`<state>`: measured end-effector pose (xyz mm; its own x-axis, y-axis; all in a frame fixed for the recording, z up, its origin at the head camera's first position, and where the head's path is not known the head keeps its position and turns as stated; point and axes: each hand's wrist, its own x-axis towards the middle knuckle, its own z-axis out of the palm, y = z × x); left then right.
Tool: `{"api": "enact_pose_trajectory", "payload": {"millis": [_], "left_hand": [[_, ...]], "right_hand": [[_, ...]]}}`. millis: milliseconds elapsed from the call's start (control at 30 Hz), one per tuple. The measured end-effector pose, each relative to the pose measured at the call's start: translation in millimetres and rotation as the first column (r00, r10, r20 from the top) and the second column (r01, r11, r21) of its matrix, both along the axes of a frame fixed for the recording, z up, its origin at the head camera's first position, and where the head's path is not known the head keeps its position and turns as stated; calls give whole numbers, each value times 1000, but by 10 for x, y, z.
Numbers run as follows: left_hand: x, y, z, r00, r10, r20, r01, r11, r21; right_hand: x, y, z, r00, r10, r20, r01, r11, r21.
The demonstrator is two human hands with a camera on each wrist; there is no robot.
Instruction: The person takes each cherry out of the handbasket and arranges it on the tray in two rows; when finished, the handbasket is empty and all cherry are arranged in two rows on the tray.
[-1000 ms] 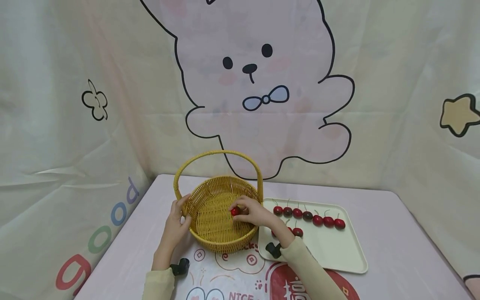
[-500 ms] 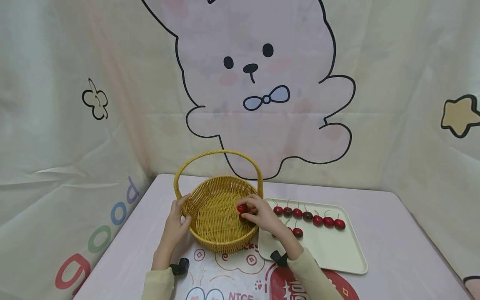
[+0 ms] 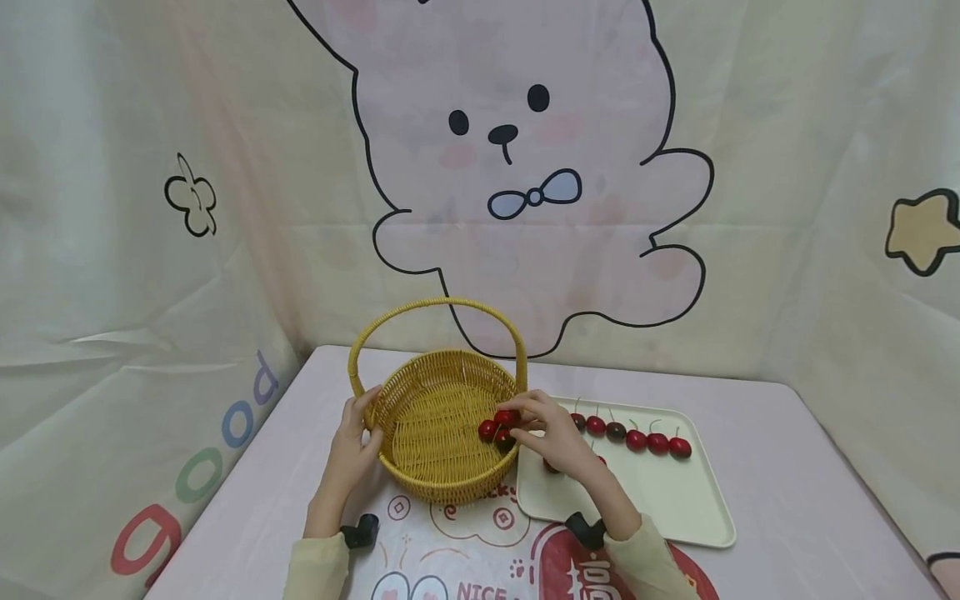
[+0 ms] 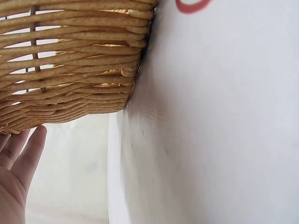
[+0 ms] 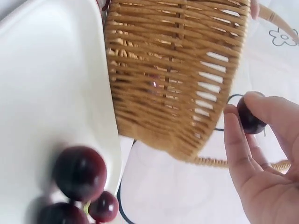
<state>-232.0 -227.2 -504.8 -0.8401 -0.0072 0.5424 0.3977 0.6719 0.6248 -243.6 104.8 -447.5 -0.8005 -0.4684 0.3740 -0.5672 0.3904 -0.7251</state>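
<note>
Head view: looking down on a yellow wicker basket (image 3: 442,493) and, just beside it on the right, a cream tray (image 3: 660,508). Pinched narrowly in the right hand (image 3: 553,433), one red cherry (image 3: 507,417), held over the inside of the basket near its right wall. Close by, within the basket, two loose cherries (image 3: 487,431); cannot tell whether touching the held one. Gripped by the left hand (image 3: 351,442), the basket's left rim, next to the foot of the tall arched handle (image 3: 435,302), with thumb apart from fingers.

On the tray, toward the far edge, a row of six visible stemmed cherries (image 3: 636,440); nearer the front, two more, partly covered by the right hand and forearm.

Right wrist view: showing the held cherry between thumb and fingers, dark from this side, with a small red glint through the weave (hard to say of what) and blurred cherries close up on the tray. Left wrist view: showing fingertips (image 4: 39,135) against the woven basket.

Near each pale sleeve (image 3: 318,567), a small black device (image 3: 360,533). Underneath, a printed tablecloth (image 3: 787,467); behind, a backdrop (image 3: 555,275) with a large bear in a blue bow tie
</note>
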Motion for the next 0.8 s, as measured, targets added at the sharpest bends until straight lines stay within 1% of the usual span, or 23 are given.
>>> {"api": "enact_pose_trajectory", "payload": {"millis": [233,367,433,600,800], "left_hand": [[-5,1,1,1000,-6,-13,6,1000,7],[-9,2,3,1000,-3,-8,3,1000,7],[-11,0,4,1000,-2,-6,2,1000,6],[-13,-3,-1,1000,0,-2,0,1000,2],[-3,0,2,1000,10,11,-10,1000,0]], "right_hand": [[79,212,21,1000,-20,-4,20,999,32],[117,325,38,999,-39,-17,40,998,54],[145,371,48,998,-61,-21,62,996,65],[190,492,35,995,-97,-20,98,993,70],[229,633,23,992,-120,-31,123,988,89]]}}
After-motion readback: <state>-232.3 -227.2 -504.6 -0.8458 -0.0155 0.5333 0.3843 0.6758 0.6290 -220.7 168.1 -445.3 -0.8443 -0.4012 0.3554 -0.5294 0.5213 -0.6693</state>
